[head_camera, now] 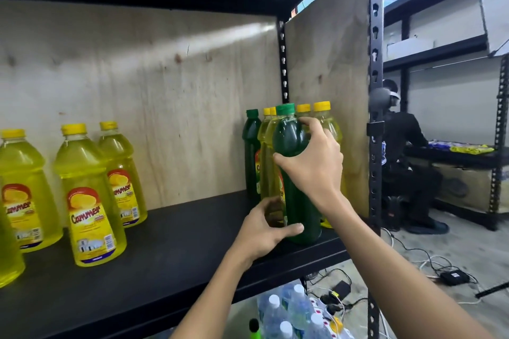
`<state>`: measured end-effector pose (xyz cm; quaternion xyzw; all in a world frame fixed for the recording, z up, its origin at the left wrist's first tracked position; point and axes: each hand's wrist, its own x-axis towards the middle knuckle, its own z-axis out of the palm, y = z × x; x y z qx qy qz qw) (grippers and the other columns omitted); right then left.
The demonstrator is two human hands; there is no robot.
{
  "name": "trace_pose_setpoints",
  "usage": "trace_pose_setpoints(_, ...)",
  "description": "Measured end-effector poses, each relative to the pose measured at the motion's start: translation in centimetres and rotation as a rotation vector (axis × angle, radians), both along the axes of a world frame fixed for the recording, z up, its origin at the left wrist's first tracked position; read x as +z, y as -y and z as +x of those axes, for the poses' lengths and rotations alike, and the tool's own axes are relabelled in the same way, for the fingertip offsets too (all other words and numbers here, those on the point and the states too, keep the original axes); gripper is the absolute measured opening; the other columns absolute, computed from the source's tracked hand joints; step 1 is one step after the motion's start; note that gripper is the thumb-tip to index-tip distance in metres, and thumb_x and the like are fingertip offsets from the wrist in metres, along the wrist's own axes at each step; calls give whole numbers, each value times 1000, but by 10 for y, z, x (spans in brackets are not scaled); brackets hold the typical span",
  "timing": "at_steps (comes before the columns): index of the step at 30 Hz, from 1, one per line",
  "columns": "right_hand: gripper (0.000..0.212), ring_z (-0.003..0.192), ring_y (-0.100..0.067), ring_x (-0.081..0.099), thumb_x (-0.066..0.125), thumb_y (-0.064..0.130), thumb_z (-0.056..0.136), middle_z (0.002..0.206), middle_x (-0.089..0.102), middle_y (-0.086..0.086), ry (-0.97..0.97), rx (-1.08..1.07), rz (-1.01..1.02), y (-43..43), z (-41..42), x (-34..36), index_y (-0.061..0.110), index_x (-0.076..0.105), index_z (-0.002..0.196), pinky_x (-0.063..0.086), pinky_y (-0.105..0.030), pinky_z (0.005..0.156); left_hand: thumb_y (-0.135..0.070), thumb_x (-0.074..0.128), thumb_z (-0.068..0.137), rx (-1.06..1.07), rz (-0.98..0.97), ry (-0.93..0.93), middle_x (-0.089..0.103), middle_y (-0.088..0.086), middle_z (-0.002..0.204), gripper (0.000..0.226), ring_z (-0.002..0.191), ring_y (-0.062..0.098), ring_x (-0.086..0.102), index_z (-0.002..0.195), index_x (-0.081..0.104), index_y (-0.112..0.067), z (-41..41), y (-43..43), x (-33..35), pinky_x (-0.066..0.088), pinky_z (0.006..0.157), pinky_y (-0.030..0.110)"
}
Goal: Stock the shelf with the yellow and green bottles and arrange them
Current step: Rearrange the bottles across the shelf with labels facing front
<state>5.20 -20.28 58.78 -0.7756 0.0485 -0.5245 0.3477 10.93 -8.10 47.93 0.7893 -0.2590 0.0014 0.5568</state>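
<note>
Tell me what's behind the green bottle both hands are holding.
Behind the held green bottle stand yellow bottles and another green bottle. Their lower bodies are hidden by it and the hands.

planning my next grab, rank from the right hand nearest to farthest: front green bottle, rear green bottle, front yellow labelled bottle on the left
1. Front green bottle, held by the right hand.
2. Rear green bottle, behind, leftward.
3. Front yellow labelled bottle, far left.

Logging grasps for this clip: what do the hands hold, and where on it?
Both hold the front green bottle: right hand around its shoulder, left hand at its base. It stands on the shelf.
</note>
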Motion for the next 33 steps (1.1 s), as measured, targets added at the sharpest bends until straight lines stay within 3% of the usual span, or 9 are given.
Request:
trace_pose_setpoints(4,76,100,-6,62,86,39,56,112,67,12,72,130,-110,-15,-10,2,33,59,127,53,-25,84,-53,95,42,40,-24,28,67,-22,114,91,106,-7,62,121,51,-43,2,-8,1,52,96,23)
trace_pose_setpoints(7,75,98,-3,64,86,34,55,109,70,14,82,254,-182,-33,-6,4,29,62,126,52,-14,81,-59,92,43,74,34,140,65,-28,112,91,105,-12,60,123,51,-43,5,-23,5,49,89,11)
trace_pose_setpoints(10,77,99,-1,63,86,35,57,112,69,13,75,328,-198,-49,7,8,26,61,129,41,1,78,-65,88,46,154,42,212,61,-39,102,83,100,-23,54,118,47,-51,12,-44,6,42,76,-2)
trace_pose_setpoints(13,83,108,-2,59,90,32,59,122,66,9,54,442,-161,-63,28,15,24,57,134,46,-6,87,-62,89,47,276,-16,222,58,-36,99,89,92,-30,50,120,39,-54,26,-68,8,40,68,-5)
trace_pose_setpoints(17,82,117,-11,59,91,26,62,127,65,5,-3,599,-130,-83,64,18,29,54,136,53,-29,99,-50,93,48,431,-86,227,60,-24,106,90,96,-13,59,117,36,-52,54,-89,9,49,71,6)
trace_pose_setpoints(21,83,121,-15,59,88,22,68,133,62,2,-58,674,-207,-102,106,17,27,49,141,52,-34,101,-38,94,55,595,-99,254,59,-3,122,94,114,18,59,131,39,-30,85,-95,8,52,96,37)
trace_pose_setpoints(26,86,127,-22,54,84,12,71,140,56,-3,-180,809,-181,-112,154,19,31,42,144,51,-47,103,-35,92,61,739,-71,277,45,5,135,98,124,29,50,138,32,-23,114,-101,9,44,100,42)
trace_pose_setpoints(30,89,137,-21,45,80,6,78,148,49,0,-241,925,-161,-115,178,11,28,35,152,44,-40,110,-33,92,60,809,-36,272,45,7,133,96,122,31,52,134,32,-18,131,-103,10,45,101,47)
trace_pose_setpoints(33,89,126,-15,50,77,4,82,143,48,7,-257,987,-104,-115,192,7,27,31,154,49,-26,97,-35,93,58,846,-24,277,43,7,131,97,120,31,51,131,31,-18,141,-106,9,46,97,45)
